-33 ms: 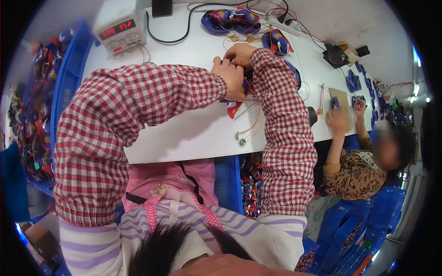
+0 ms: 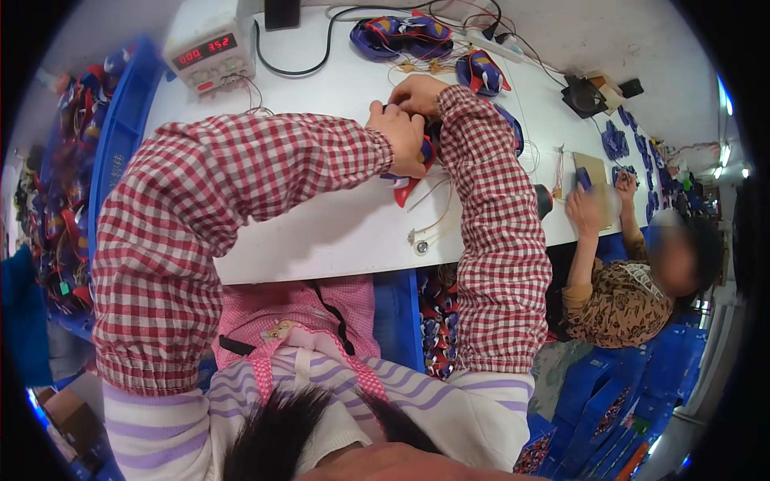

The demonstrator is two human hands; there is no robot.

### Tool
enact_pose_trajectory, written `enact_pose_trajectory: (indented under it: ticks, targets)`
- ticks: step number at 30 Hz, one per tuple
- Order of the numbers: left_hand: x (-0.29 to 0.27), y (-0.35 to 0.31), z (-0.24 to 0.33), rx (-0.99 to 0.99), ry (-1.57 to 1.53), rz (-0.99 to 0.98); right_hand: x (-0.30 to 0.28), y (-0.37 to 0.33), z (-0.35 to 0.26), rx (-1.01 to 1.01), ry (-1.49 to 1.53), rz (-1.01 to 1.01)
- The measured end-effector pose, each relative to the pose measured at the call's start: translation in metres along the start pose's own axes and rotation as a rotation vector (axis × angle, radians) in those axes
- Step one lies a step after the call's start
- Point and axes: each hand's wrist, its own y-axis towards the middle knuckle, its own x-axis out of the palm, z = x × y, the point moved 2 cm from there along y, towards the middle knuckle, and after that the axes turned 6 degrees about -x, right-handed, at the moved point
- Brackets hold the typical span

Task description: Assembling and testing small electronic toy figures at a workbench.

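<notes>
Over the white table (image 2: 297,232), my left hand (image 2: 399,140) is closed around a blue, red and yellow plastic toy shell (image 2: 403,192), whose red tip points toward me. Most of the shell is hidden by my hands and sleeves. At its far end my right hand (image 2: 417,94) has its fingers bent down and pressed together beside my left fingertips; what they pinch is hidden. Thin wires run from near the shell to a small round metal part (image 2: 422,248) lying close to the table's front edge.
More shells (image 2: 401,36) with wires lie at the back, another shell (image 2: 484,72) right of my hands. A power supply (image 2: 210,56) stands back left, a power strip (image 2: 497,44) back right. A co-worker's hand (image 2: 588,210) is at the right. Blue crates (image 2: 120,152) of shells stand left.
</notes>
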Motion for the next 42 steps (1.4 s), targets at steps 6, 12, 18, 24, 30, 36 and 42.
enact_pose_trajectory:
  ticks: [6,12,18,24,30,36,42]
  targets:
    - [-0.015,-0.053,0.003,0.139,-0.286,0.003,0.005,-0.037,0.003,-0.088,0.683,0.642]
    - [-0.012,-0.122,-0.003,0.202,-0.562,-0.031,0.014,-0.047,-0.026,-0.234,1.061,1.069]
    - [-0.021,-0.192,-0.019,0.109,-0.628,-0.066,0.042,-0.063,-0.067,-0.195,1.178,1.0]
    - [-0.066,-0.276,-0.056,0.125,-0.657,0.075,0.053,-0.104,-0.105,-0.273,1.311,0.877]
    - [-0.071,-0.342,-0.122,0.062,-0.067,0.228,0.104,-0.121,-0.161,-0.211,1.383,0.599]
    - [-0.017,-0.302,-0.2,-0.249,0.365,-0.029,0.184,-0.074,-0.207,-0.06,1.522,0.548]
    - [0.008,-0.277,-0.231,-0.239,0.565,-0.078,0.216,-0.055,-0.215,-0.003,1.428,0.691]
